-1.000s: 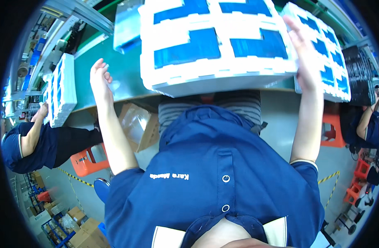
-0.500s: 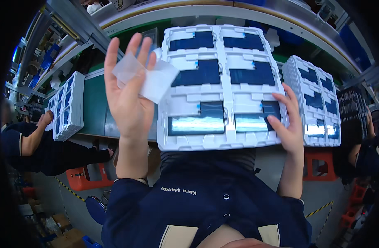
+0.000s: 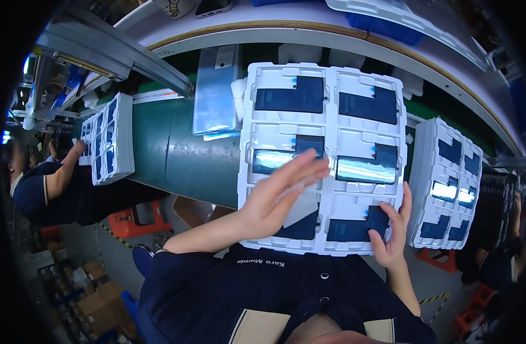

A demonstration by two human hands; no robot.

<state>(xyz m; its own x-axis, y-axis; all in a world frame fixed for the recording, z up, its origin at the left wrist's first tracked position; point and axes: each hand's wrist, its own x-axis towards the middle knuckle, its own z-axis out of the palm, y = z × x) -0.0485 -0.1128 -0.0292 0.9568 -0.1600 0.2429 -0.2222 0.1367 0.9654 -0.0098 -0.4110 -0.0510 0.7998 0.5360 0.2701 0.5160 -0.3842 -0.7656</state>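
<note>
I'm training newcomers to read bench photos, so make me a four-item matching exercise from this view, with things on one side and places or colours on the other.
Things
1. Left hand
2. Right hand
3. Clear plastic packet
4. Stool at left

Places or colours
A. On the green table, left of the central white tray
B. Orange
C. Over the left half of the central white tray
D. At the lower right edge of the central white tray

Right pairs: 1-C, 2-D, 3-A, 4-B
</note>
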